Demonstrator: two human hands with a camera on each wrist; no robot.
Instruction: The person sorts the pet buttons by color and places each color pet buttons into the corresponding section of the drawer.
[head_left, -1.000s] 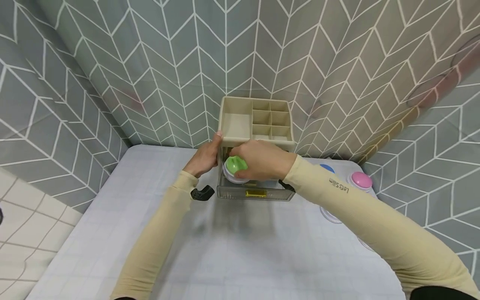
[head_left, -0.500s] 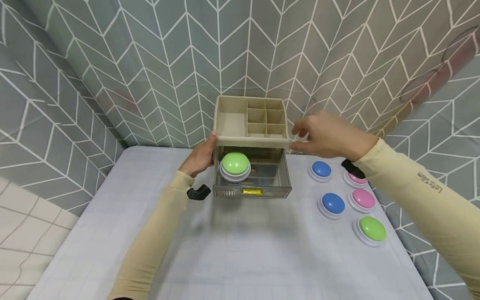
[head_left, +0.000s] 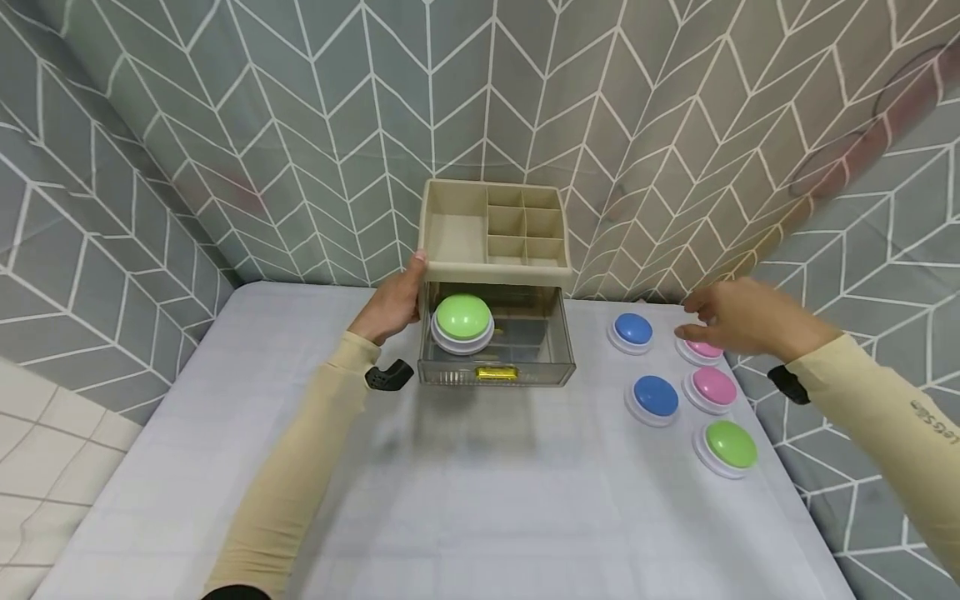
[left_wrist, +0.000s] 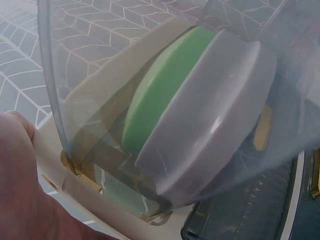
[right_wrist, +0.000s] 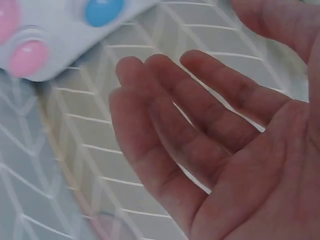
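Note:
A beige desk organizer point(head_left: 453, 237) stands at the back, its clear grey drawer point(head_left: 532, 333) pulled out. Inside the drawer, on the left, sits a round green push button point(head_left: 462, 318) on a white base; the left wrist view shows this green button point(left_wrist: 165, 90) side-on through the clear wall. My left hand point(head_left: 390, 304) holds the organizer's left side, thumb up at its front corner, other fingers mostly hidden. My right hand point(head_left: 738, 317) is over the far pink button point(head_left: 703, 350), partly covering it. In the right wrist view its fingers point(right_wrist: 145, 145) are loosely bent with nothing in them.
On the right of the white-covered table point(head_left: 465, 500) are two blue buttons point(head_left: 656, 396), another pink button point(head_left: 714, 386) and a green button point(head_left: 731, 443). A patterned curtain point(head_left: 517, 92) hangs close behind the organizer and along both sides.
My right hand has let go of the green button in the drawer and moved right, past the organizer, to the far pink button. My left hand has stayed at the organizer's side.

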